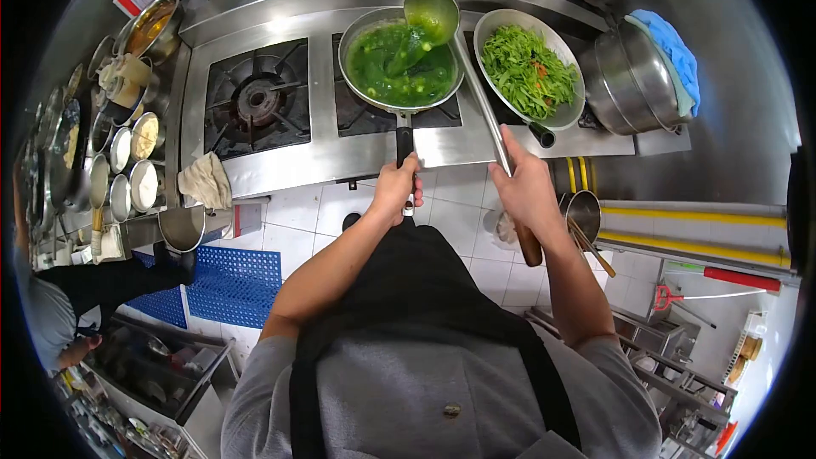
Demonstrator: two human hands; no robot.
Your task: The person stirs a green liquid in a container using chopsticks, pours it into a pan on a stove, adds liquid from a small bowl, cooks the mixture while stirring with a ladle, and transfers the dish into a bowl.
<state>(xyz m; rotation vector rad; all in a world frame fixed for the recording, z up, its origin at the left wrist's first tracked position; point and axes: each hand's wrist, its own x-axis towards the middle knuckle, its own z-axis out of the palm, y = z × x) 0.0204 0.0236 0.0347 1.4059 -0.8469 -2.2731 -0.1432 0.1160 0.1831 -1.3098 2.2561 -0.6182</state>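
My left hand (pixel 397 189) is wrapped round the black handle of a frying pan (pixel 342 64), which sits on a burner of the steel stove. Green liquid with leafy bits (pixel 382 64) fills the pan. In my right hand (pixel 529 187) is the long handle of a ladle (pixel 432 15), whose wooden end sticks out below the fingers. The ladle's bowl is tilted over the back right of the pan, with green liquid running down from it. Right of the ladle's handle, a second pan (pixel 571 115) holds chopped green leaves (pixel 527 68) and a few orange-red bits.
A bare burner (pixel 257 99) is at the left, with a folded cloth (pixel 205 181) on the stove's edge. Steel pots with a blue cloth (pixel 667 55) stand at the right. Small bowls (pixel 144 185) line the left counter. Another person (pixel 51 314) is at the far left.
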